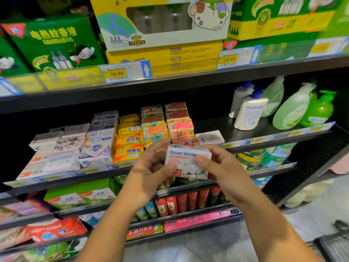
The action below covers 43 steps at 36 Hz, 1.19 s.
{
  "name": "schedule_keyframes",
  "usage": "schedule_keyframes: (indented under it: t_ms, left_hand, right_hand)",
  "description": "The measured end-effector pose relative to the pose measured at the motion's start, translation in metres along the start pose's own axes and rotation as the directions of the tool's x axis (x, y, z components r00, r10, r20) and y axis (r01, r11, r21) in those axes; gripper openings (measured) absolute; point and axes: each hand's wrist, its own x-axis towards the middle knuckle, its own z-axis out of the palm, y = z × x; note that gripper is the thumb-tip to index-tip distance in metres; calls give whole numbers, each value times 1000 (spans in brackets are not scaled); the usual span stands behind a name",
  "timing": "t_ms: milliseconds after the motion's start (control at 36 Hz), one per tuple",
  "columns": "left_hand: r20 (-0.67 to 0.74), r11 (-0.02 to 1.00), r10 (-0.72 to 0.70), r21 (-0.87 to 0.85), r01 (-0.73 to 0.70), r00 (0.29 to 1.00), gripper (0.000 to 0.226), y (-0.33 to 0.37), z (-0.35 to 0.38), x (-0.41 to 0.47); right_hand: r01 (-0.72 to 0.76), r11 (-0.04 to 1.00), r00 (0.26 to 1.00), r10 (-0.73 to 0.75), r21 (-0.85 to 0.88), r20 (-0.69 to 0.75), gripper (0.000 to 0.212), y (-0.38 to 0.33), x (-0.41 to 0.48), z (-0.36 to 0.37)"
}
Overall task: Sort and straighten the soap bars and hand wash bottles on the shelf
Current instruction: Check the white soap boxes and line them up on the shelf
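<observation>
A white "Goat Soap" box [186, 163] is held in front of the soap shelf [264, 138] by both hands. My left hand [151, 167] grips its left side, and my right hand [219, 165] grips its right side with the thumb on the front. Behind it, stacked soap bars fill the shelf: yellow sulfur soap packs [128, 148], pink floral boxes [179, 125], orange-teal boxes [154, 129], white and lilac boxes [98, 146]. One more white soap box [210, 138] lies alone beside the pink stack. Hand wash bottles stand at the right: white with blue pumps [249, 112], pale green [292, 108], bright green [319, 110].
The shelf above holds green and yellow mosquito-liquid boxes [54, 44] with 29.90 price tags [125, 71]. Lower shelves carry red bottles [187, 202], green boxes [79, 195] and pink packs [198, 220]. Bare black shelf surface lies between the lone white box and the bottles. Floor at lower right.
</observation>
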Motion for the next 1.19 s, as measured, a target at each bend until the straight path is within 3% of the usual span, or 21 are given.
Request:
schedule_keyframes:
  t_ms: [83, 167, 278, 389, 500, 556, 639, 778, 972, 1194]
  left_hand:
    - [169, 997, 1, 78, -14, 986, 71, -2, -9, -1]
    - [183, 965, 31, 250, -77, 983, 89, -4, -14, -1]
    - [84, 944, 158, 278, -176, 984, 81, -4, -9, 1]
    - [94, 910, 295, 274, -310, 951, 69, -8, -14, 7]
    - [-35, 943, 302, 155, -293, 953, 50, -10, -15, 10]
    - [-81, 967, 254, 59, -250, 964, 52, -8, -14, 9]
    - [-101, 977, 204, -34, -209, 974, 54, -3, -11, 9]
    - [-120, 964, 239, -89, -250, 964, 52, 1, -5, 14]
    - [-126, 962, 273, 63, -267, 954, 48, 0, -1, 13]
    - [-70, 939, 204, 296, -175, 976, 66, -6, -20, 8]
  right_hand:
    - [-3, 999, 1000, 4, 32, -25, 24, -1, -2, -1]
    - [-1, 993, 1000, 4, 119, -26, 14, -1, -4, -1]
    - [-32, 981, 998, 22, 192, 52, 18, -3, -4, 2]
    - [-76, 961, 991, 43, 264, 128, 25, -4, -2, 5]
    - [-121, 949, 962, 39, 291, 271, 65, 1, 0, -1]
    - [-109, 971, 952, 40, 213, 304, 67, 5, 1, -1]
    - [-27, 996, 975, 8, 83, 220, 55, 13, 7, 6]
    - [74, 996, 980, -65, -40, 190, 53, 28, 14, 20]
    - [85, 994, 986, -74, -68, 150, 61, 38, 20, 21]
    - [255, 967, 967, -255, -21, -1, 62, 10, 15, 0]
